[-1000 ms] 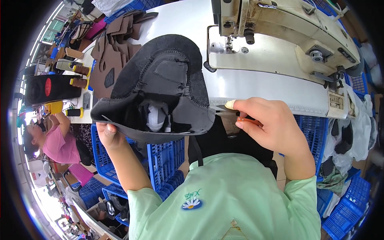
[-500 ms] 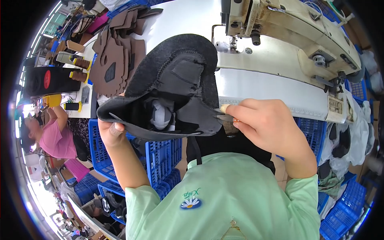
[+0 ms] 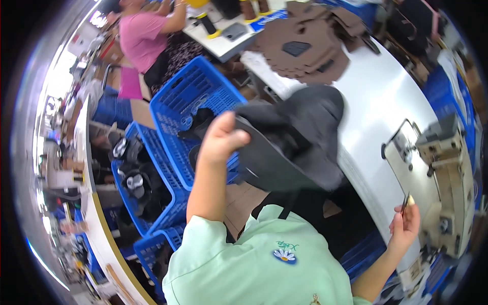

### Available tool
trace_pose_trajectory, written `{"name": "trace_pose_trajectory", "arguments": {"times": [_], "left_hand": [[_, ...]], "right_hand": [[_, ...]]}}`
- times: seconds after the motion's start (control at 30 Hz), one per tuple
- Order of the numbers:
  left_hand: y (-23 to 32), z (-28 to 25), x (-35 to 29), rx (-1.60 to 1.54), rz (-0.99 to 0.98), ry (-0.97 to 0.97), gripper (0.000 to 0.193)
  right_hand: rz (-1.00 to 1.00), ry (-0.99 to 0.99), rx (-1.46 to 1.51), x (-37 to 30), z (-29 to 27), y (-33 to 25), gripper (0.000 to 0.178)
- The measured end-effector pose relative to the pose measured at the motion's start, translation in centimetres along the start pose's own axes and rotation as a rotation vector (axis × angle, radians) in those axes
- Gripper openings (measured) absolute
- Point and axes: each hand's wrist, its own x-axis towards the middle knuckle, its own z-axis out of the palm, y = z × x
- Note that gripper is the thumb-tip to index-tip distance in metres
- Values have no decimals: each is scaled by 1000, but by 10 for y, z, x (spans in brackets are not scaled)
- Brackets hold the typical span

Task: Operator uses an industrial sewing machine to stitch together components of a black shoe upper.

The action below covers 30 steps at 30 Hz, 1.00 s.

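Observation:
A black sewn shoe upper (image 3: 277, 165), soft and slightly blurred by motion, hangs over the front edge of the white table. My left hand (image 3: 221, 140) is closed on its left edge, with the thumb bent over the rim. Its dark inside faces up and is mostly in shadow. Well apart from it, at the lower right by the sewing machine, my right hand (image 3: 405, 226) is closed around small thread snips (image 3: 404, 204) whose thin dark blades stick out past the fingers. A pale yellow cover sits at a fingertip of that hand.
The sewing machine (image 3: 447, 152) stands at the right on the white table (image 3: 378, 101). Stacked brown cut pieces (image 3: 305, 46) lie at the table's far end. Blue baskets (image 3: 168, 109), some holding black pieces, stand left. A person in pink (image 3: 142, 35) sits at the far left.
The view has swung to the left. My right hand has come away from the shoe upper, still with the snips, while my left hand carries the upper leftward, nearer the baskets.

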Motion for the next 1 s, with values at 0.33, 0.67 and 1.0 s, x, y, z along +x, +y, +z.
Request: {"name": "trace_pose_trajectory", "arguments": {"times": [0.33,0.67,1.0], "left_hand": [[-33,-141,-79,1438,74,327,48],[29,-402,-310,1945,-979,1082,71],[127,-369,-325,1435,-551,1412,32]], "right_hand": [[43,-207,68,55,86,7,44],[27,-313,-3,51,152,-16,43],[106,-146,-50,18,132,-15,44]]}}
